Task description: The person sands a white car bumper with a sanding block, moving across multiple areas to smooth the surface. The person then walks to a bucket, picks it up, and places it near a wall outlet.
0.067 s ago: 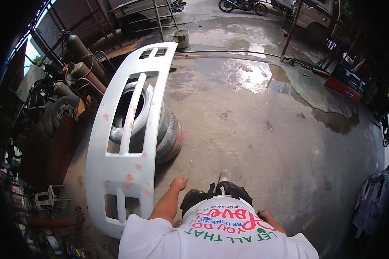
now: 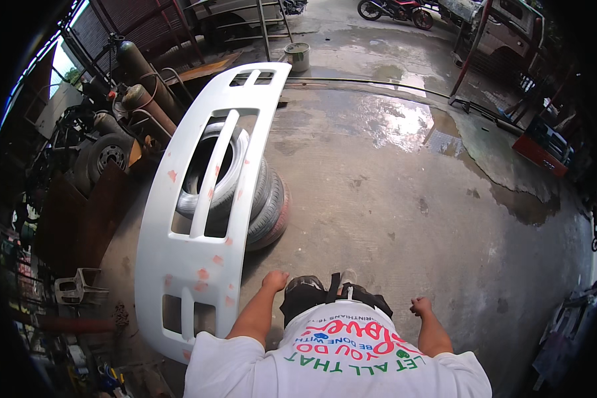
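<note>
A long white vehicle bumper (image 2: 162, 249) with cut-out openings and reddish patches lies on my left. Beneath it is a stack of tires (image 2: 266, 205), the top one silvery and visible through the opening. My left hand (image 2: 276, 280) hangs beside the bumper's near right edge, apart from it, fingers curled in. My right hand (image 2: 420, 306) is out to the right over the concrete, fingers bent into a loose fist. No object shows in either hand. Both arms are bent at my sides.
Gas cylinders (image 2: 146, 103) and a loose wheel (image 2: 108, 158) crowd the left side. A bucket (image 2: 298, 57) stands beyond the bumper's far end. At the far right are a red toolbox (image 2: 541, 147) and wet patches on the concrete floor (image 2: 378, 199). A motorcycle (image 2: 397, 12) is parked at the back.
My right hand has swung outward from beside my body, now fully visible. The bumper and background have shifted slightly right in the view. My left hand has barely moved.
</note>
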Action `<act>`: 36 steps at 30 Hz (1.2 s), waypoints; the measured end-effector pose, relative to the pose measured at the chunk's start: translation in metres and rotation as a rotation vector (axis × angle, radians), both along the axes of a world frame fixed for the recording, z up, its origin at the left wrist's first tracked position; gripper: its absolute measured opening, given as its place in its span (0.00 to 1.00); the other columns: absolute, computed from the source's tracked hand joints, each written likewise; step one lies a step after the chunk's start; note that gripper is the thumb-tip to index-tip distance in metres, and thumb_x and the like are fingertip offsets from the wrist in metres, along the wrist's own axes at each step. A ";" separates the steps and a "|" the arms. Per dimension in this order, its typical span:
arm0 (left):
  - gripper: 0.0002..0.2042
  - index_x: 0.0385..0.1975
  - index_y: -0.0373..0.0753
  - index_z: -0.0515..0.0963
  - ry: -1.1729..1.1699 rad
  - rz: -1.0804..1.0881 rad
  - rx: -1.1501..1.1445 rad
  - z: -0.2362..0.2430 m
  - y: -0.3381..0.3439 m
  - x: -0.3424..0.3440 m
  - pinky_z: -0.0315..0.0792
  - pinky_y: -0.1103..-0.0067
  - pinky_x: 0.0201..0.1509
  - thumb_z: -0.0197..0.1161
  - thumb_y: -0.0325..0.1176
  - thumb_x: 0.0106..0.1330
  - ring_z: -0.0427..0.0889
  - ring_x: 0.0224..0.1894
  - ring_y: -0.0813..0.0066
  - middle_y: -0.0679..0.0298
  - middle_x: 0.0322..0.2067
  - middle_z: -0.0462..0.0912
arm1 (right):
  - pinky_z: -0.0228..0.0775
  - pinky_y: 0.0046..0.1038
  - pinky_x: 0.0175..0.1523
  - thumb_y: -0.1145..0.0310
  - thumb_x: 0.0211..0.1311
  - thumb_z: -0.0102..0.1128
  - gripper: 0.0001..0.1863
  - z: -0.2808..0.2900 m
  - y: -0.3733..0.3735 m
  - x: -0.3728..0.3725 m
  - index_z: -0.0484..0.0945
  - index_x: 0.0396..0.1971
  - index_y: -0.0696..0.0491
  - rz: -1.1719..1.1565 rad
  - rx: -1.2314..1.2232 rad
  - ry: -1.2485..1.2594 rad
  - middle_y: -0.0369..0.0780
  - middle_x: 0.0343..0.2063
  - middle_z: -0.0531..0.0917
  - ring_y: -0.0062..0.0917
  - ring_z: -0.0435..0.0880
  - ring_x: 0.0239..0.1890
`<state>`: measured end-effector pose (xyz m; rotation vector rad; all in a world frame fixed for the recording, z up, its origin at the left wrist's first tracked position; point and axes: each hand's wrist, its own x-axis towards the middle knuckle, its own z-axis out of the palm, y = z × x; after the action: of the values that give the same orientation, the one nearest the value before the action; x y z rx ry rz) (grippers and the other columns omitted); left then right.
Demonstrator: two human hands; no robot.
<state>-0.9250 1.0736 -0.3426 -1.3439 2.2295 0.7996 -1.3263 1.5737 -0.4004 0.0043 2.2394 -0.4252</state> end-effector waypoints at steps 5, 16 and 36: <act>0.13 0.40 0.43 0.83 0.133 0.404 0.110 -0.005 -0.053 -0.060 0.75 0.61 0.54 0.60 0.44 0.66 0.83 0.51 0.52 0.52 0.45 0.85 | 0.78 0.33 0.40 0.59 0.67 0.59 0.18 0.104 -0.284 -0.312 0.85 0.42 0.59 0.119 -0.289 0.537 0.44 0.28 0.88 0.31 0.88 0.31; 0.16 0.43 0.40 0.87 -0.337 -0.613 0.528 -0.097 -0.275 -0.214 0.79 0.65 0.48 0.72 0.36 0.54 0.87 0.41 0.57 0.52 0.40 0.88 | 0.79 0.35 0.49 0.57 0.65 0.64 0.19 0.063 -0.625 -0.329 0.83 0.50 0.53 0.660 -0.377 0.161 0.47 0.39 0.89 0.36 0.89 0.39; 0.08 0.44 0.39 0.81 0.706 0.537 0.297 0.005 -0.915 -0.865 0.78 0.74 0.41 0.64 0.29 0.67 0.86 0.38 0.70 0.58 0.37 0.87 | 0.83 0.39 0.37 0.57 0.65 0.61 0.20 -0.017 -1.018 -0.789 0.84 0.47 0.57 0.168 0.106 -0.223 0.46 0.38 0.88 0.31 0.89 0.35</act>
<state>-1.7897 0.1588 -0.3372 -1.7053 2.0694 1.9679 -2.1151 0.5562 -0.4174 -0.0772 2.0212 -0.2044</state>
